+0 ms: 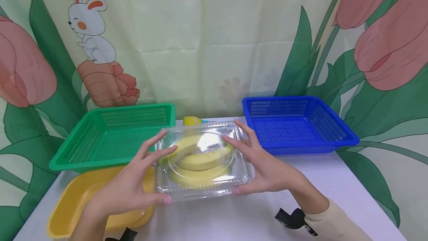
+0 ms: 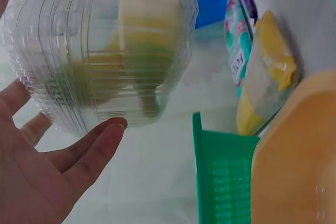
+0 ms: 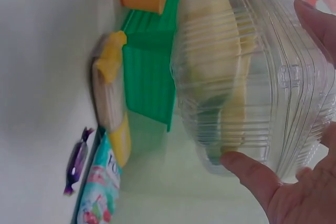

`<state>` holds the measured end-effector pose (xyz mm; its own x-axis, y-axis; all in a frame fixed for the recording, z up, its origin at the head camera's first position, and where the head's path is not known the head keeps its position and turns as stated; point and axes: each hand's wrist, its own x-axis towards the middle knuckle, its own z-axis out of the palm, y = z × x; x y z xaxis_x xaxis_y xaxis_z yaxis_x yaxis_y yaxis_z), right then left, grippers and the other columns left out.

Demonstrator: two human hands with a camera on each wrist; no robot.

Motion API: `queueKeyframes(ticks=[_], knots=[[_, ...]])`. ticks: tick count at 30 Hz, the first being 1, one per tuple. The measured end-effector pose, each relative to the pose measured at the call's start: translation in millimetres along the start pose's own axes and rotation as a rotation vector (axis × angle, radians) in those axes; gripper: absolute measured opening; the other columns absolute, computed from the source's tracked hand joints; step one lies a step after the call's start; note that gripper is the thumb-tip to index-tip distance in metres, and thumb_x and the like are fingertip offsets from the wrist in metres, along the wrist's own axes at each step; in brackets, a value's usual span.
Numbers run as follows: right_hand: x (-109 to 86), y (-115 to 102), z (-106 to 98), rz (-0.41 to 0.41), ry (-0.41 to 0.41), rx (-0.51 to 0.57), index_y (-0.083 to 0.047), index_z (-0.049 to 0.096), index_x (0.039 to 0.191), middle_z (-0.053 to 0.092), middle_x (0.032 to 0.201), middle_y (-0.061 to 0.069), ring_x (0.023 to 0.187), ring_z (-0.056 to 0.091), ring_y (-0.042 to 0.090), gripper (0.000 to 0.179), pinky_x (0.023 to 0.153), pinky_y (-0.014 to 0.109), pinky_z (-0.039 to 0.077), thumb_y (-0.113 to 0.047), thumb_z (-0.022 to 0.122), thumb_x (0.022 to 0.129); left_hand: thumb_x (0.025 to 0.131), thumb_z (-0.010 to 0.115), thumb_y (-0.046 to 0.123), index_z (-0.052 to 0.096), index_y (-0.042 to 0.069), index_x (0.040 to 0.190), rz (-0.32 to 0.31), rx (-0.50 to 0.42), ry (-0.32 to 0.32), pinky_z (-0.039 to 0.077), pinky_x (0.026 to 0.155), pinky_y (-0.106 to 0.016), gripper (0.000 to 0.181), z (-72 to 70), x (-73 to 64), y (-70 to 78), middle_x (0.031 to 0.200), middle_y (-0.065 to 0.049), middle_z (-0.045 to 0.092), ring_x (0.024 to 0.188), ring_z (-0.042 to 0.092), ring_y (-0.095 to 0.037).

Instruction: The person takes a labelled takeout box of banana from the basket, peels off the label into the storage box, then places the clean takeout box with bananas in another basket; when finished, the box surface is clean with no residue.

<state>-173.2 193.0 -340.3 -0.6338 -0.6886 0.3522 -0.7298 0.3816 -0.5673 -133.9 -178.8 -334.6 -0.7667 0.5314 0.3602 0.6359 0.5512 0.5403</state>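
A clear plastic clamshell box [image 1: 242,178], its lid down, holds several yellow bananas [image 1: 202,162]. It is held up in front of me, tilted so that its top faces the head view. My left hand [image 1: 133,183] grips the left side, thumb at the near lower corner and fingers along the edge and top. On the opposite side my right hand [image 1: 264,166] grips the box, thumb low and two fingers over the lid. Both wrist views show the ribbed side walls, with greenish banana ends behind them. In the left wrist view, air shows between the box and the table things.
A green basket [image 1: 113,138] stands at the back left, with a yellow basin [image 1: 75,200] in front of it. At the back right is a blue basket [image 1: 281,124]. Between the baskets lie a yellow packet [image 2: 262,80], a turquoise packet [image 3: 100,187] and a purple-wrapped sweet [image 3: 77,163].
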Motion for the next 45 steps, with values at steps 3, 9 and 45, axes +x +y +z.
queueKeyframes(ticks=[3,9,45], knots=[[13.5,-0.1,2.8,-0.02,0.014,0.0,-0.025,0.024,0.165,-0.019,0.169,0.001,0.155,0.018,0.039,0.117,0.11,0.065,0.039,-0.046,0.093,0.073,0.066,0.098,0.035,0.043,0.027,0.157,-0.013,-0.011,0.03,0.05,0.097,-0.066,0.106,-8.2,1.6,-6.0,0.172,0.001,0.007,0.154,0.019,-0.035],[43.9,2.5,13.2,-0.042,0.032,-0.013,-0.026,0.024,0.164,-0.02,0.169,-0.001,0.156,0.012,0.038,0.118,0.109,0.063,0.042,-0.043,0.094,0.071,0.068,0.098,0.027,0.045,0.028,0.156,-0.054,0.009,0.085,0.046,0.094,-0.074,0.103,-23.4,3.7,-21.2,0.172,0.003,0.005,0.152,0.019,-0.036],[197.9,15.3,84.5,0.085,0.016,0.2,-0.032,0.031,0.162,-0.015,0.17,-0.015,0.153,0.027,0.033,0.101,0.115,0.057,0.038,-0.042,0.088,0.079,0.096,0.07,0.004,0.032,0.027,0.162,-0.345,-0.128,0.223,0.039,0.093,-0.003,0.079,-106.4,-24.5,-115.2,0.167,0.007,0.024,0.153,0.024,-0.042]])
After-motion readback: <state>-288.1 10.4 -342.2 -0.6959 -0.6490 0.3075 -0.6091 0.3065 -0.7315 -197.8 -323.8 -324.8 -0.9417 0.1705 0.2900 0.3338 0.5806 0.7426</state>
